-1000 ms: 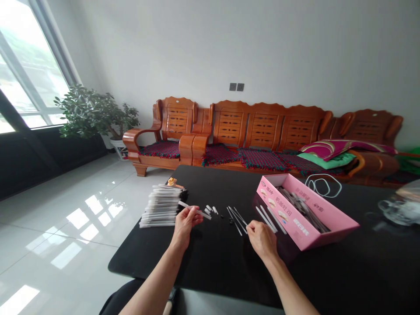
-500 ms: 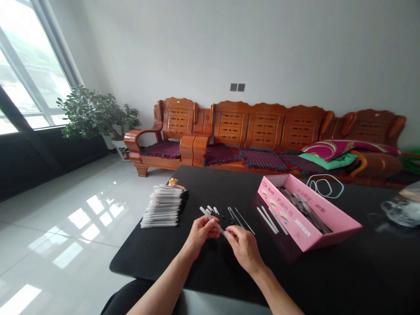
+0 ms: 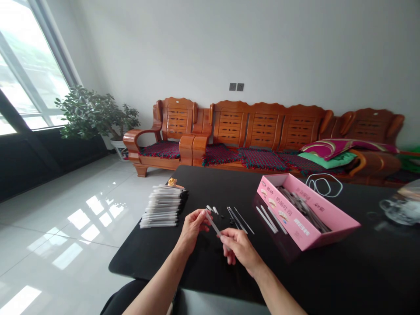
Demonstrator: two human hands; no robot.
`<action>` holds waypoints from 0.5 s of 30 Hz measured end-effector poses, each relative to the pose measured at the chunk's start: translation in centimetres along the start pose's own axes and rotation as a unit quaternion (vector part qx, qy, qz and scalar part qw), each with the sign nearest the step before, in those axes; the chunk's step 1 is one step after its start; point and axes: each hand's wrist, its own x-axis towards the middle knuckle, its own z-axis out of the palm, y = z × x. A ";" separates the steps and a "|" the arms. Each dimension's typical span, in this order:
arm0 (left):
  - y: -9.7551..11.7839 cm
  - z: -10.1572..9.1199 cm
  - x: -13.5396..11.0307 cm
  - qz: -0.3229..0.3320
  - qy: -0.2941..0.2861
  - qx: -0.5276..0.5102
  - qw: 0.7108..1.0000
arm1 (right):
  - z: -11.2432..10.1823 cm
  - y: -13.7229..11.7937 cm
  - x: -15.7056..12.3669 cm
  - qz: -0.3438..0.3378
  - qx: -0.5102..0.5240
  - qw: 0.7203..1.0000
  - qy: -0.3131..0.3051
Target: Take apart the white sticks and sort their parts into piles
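Observation:
A translucent whitish pen barrel (image 3: 214,225) slants between my two hands above the black table. My left hand (image 3: 191,230) pinches its upper end, while the fingers of my right hand (image 3: 242,248) close round the lower end and hide it. Just beyond the hands lie small white pen caps (image 3: 215,210). Thin dark pen refills (image 3: 236,220) rest to the right of the caps, with small black pieces (image 3: 222,216) beside them. Farther right are several loose whitish barrels (image 3: 266,219). On the left, many pens (image 3: 160,211) are laid in a stacked row.
A pink cardboard box (image 3: 308,234) holding many greyish sticks stands on the right of the black table (image 3: 147,258). Behind it lies a white cord loop (image 3: 334,192). A small tan figure (image 3: 173,181) sits behind the pens; a clear plastic bag (image 3: 398,212) lies far right. Wooden seats (image 3: 229,124) line the wall.
My left hand has shifted slightly left and up to the barrel's upper end. My right hand has moved a little down and left, now wrapped round the lower end.

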 end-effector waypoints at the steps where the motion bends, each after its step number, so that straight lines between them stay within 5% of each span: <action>1: 0.0 0.2 -0.2 -0.005 -0.017 0.000 1.000 | 0.2 0.0 0.0 0.011 0.052 0.998 -0.017; 5: 0.0 1.4 -0.8 -0.023 -0.084 -0.001 0.996 | 1.1 -0.1 -0.1 0.036 0.194 0.980 -0.037; 9: 0.1 1.7 -1.0 -0.030 -0.074 -0.002 0.997 | 1.5 -0.1 -0.1 0.061 0.244 0.967 -0.050; 15: -0.1 1.7 -1.1 -0.017 -0.007 0.020 1.000 | 1.5 -0.2 0.3 0.029 0.107 0.994 0.012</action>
